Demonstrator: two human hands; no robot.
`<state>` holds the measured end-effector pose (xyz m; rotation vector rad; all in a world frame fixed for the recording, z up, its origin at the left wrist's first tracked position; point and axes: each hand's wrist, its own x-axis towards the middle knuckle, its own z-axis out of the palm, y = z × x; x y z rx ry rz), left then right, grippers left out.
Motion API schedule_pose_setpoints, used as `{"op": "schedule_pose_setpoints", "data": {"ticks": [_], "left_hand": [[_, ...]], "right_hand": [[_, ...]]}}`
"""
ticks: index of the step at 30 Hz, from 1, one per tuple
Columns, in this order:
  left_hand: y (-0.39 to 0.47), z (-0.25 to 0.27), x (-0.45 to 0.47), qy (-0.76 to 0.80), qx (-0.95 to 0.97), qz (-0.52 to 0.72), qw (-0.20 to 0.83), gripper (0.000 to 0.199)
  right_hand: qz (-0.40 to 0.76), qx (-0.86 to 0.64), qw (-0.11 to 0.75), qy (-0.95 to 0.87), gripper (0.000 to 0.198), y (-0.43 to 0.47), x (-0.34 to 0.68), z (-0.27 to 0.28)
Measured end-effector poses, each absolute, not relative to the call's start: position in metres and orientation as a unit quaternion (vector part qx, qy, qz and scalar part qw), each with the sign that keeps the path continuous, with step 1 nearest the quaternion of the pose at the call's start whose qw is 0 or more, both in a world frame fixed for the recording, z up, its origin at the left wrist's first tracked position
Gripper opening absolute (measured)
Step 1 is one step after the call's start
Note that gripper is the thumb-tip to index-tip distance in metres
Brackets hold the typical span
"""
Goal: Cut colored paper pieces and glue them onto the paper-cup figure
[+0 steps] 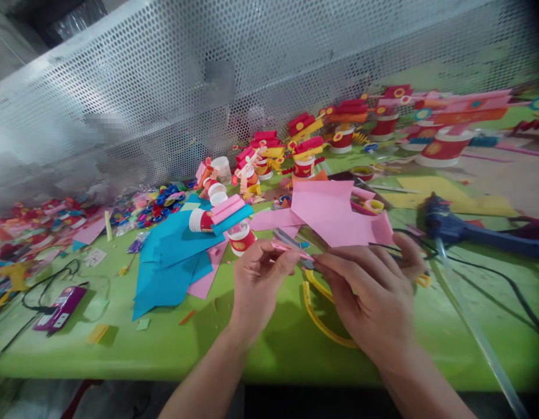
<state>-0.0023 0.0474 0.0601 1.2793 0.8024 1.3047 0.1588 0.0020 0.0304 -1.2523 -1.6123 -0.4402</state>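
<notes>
Pink strip (291,246) blurred, half hidden; left hand (258,279) pinches it, right hand (369,291) grips scissors (295,241), near worktop (121,343) front edge.

Open green counter (269,355) lay along the near edge, the widest free lane, running under both hands (322,285). To the left, blue paper sheets (173,262) and a purple box (60,308) with its black cable (46,285) narrowed that lane. To the right, the blue glue gun (470,230), its cords and a long clear stick (470,326) barred the way. Ahead, pink paper (330,215) and rows of red paper cups (304,157) crowded the counter up to the perforated metal screen (252,75), which closed off the back entirely.
</notes>
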Motion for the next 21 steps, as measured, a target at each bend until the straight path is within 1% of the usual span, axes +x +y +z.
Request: {"op": "schedule_pose_setpoints", "data": {"ticks": [5,9,16,21], "left_hand": [[0.0451,0.0596,-0.0043,0.335,0.565,0.555,0.511,0.020],[0.0446,0.0589,-0.0046,0.350,0.556,0.559,0.506,0.022],[0.0476,0.0602,-0.0034,0.343,0.549,0.531,0.547,0.025],[0.0520,0.0553,-0.0030,0.331,0.549,0.507,0.577,0.015]], "right_hand": [[-0.180,-0.512,0.502,-0.673,0.019,0.0016,0.1597,0.0307],[-0.171,-0.509,0.505,-0.676,0.018,0.0013,0.1594,0.0312],[-0.162,-0.517,0.508,-0.670,0.014,0.0021,0.1589,0.0299],[-0.155,-0.514,0.506,-0.675,0.012,0.0023,0.1587,0.0304]]}}
